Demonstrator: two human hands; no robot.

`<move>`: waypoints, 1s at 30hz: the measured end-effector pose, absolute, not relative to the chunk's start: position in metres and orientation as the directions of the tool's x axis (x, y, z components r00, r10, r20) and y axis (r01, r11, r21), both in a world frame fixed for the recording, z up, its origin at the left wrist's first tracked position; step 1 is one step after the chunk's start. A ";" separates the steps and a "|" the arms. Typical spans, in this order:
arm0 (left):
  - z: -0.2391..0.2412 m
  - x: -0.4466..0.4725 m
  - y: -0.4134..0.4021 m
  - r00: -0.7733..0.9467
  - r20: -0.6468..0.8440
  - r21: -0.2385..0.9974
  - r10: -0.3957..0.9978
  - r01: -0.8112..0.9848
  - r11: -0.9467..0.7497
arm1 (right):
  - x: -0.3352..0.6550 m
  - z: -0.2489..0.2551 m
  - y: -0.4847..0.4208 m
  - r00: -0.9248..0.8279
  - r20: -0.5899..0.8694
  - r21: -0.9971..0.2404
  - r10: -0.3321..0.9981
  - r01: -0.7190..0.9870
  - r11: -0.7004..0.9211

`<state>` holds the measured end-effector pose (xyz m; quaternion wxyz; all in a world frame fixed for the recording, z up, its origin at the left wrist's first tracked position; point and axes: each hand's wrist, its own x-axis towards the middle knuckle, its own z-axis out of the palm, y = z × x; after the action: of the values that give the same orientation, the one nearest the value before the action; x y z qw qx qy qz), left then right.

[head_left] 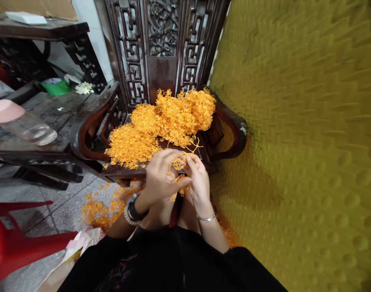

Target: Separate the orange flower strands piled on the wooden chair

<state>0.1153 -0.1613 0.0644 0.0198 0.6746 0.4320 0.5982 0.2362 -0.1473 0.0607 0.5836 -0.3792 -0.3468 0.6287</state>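
Tangled orange strands (178, 164), yarn-like and looped, are held between my two hands above my lap. My left hand (161, 174), with a dark watch and a beaded bracelet at the wrist, curls its fingers over the strands from the left. On the right, thumb and fingers of my right hand (200, 178) pinch the same strands; a silver bangle circles that wrist. Loose ends stick up past the fingertips. Just beyond lies a large heap of curly orange strands (176, 115) on the seat of a carved dark wooden chair (162, 71).
Orange scraps (104, 207) litter the tiled floor at left. A red plastic stool (9, 243) stands at lower left. On a dark wooden bench (66, 109) are a pink-capped bottle (30, 127) and a green roll (55, 86). A yellow-green textured surface (295, 121) rises close on my right.
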 end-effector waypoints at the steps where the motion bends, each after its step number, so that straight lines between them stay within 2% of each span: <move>1: 0.065 0.122 -0.167 0.019 0.772 0.492 0.635 0.614 -0.617 | 0.235 0.061 -0.148 -0.017 -0.076 -0.881 0.997 -0.467 -0.075; 5: 0.055 0.123 -0.153 0.161 0.629 0.417 0.760 0.755 -0.506 | 0.230 0.057 -0.150 -0.035 -0.098 -0.881 0.995 -0.462 -0.103; 8: 0.048 0.110 -0.136 0.296 0.619 0.277 0.727 0.784 -0.555 | 0.230 0.051 -0.152 -0.048 -0.098 -0.905 0.994 -0.411 -0.109; 10: 0.046 0.103 -0.130 0.318 0.652 0.239 0.688 0.775 -0.584 | 0.230 0.048 -0.153 -0.022 -0.066 -0.941 0.998 -0.333 -0.070; 12: 0.045 0.101 -0.130 0.257 0.685 0.315 0.682 0.740 -0.595 | 0.230 0.049 -0.154 0.007 -0.017 -0.969 1.000 -0.248 -0.015; 15: 0.043 0.107 -0.137 0.069 0.668 0.589 0.741 0.558 -0.584 | 0.228 0.056 -0.157 0.016 -0.003 -0.958 1.000 -0.286 0.002; 17: 0.044 0.114 -0.145 -0.129 0.546 0.817 0.828 0.300 -0.492 | 0.227 0.063 -0.161 -0.064 -0.048 -0.912 0.997 -0.404 -0.070; 19: 0.048 0.117 -0.153 -0.248 0.333 0.932 0.910 -0.060 -0.357 | 0.228 0.071 -0.163 -0.184 -0.082 -0.867 0.979 -0.472 -0.162; 21: 0.055 0.110 -0.160 -0.245 0.187 0.898 0.951 -0.350 -0.267 | 0.234 0.079 -0.161 -0.246 -0.056 -0.825 0.968 -0.535 -0.184; 23: 0.066 0.093 -0.166 -0.306 0.190 0.820 0.933 -0.473 -0.322 | 0.247 0.085 -0.154 -0.167 0.046 -0.760 0.985 -0.646 -0.074; 26: 0.079 0.067 -0.175 -0.493 0.292 0.721 0.819 -0.449 -0.528 | 0.267 0.092 -0.143 0.032 0.178 -0.681 0.984 -0.718 0.147; 28: 0.082 0.064 -0.180 -0.517 0.336 0.737 0.787 -0.376 -0.562 | 0.270 0.093 -0.141 0.050 0.179 -0.733 0.983 -0.660 0.167; 30: 0.081 0.075 -0.184 -0.445 0.347 0.818 0.825 -0.287 -0.499 | 0.265 0.092 -0.144 0.003 0.122 -0.841 0.992 -0.531 0.105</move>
<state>0.0748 -0.1842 0.0808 0.3588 0.3857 0.3490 0.7751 0.2653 -0.1443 0.0922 0.6393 -0.3042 -0.3791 0.5958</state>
